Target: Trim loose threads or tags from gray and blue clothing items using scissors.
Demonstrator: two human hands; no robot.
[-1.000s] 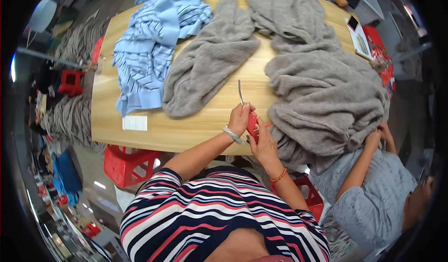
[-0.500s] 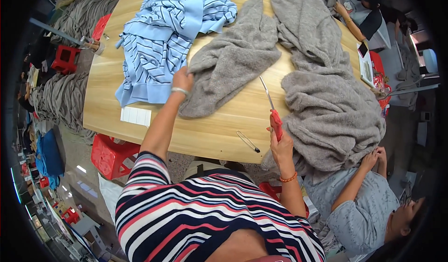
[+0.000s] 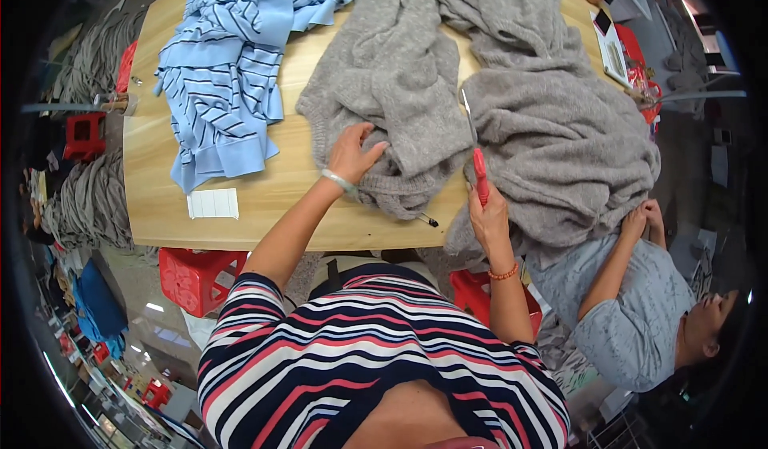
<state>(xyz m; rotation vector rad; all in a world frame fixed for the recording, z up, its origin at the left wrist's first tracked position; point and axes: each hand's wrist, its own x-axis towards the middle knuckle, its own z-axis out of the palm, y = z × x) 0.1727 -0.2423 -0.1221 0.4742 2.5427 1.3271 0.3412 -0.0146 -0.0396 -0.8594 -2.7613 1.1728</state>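
A grey knitted sweater (image 3: 400, 81) lies spread on the table in front of me, its ribbed hem towards me. My left hand (image 3: 354, 159) rests on the sweater near that hem, thumb and fingers apart, fingertips partly hidden in a fold. In my right hand (image 3: 490, 213) is a pair of red-handled scissors (image 3: 481, 175), the long metal blade pointing away from me. The scissors stand between the sweater and a large heap of grey knitwear (image 3: 560, 153). A small black-ended loop (image 3: 430, 220) shows partly from under the hem.
Blue striped knitwear (image 3: 224, 73) lies on the left of the wooden table (image 3: 320, 233), with a white card (image 3: 213, 203) near it. A co-worker in a grey shirt (image 3: 632, 313) sits close on my right, hands at the heap. Red stools (image 3: 196, 277) stand by the table edge.
The grey sweater has been drawn nearer and spread out, now partly covering the small loop. My left hand has moved right onto it. The right hand still holds the scissors, now more upright.
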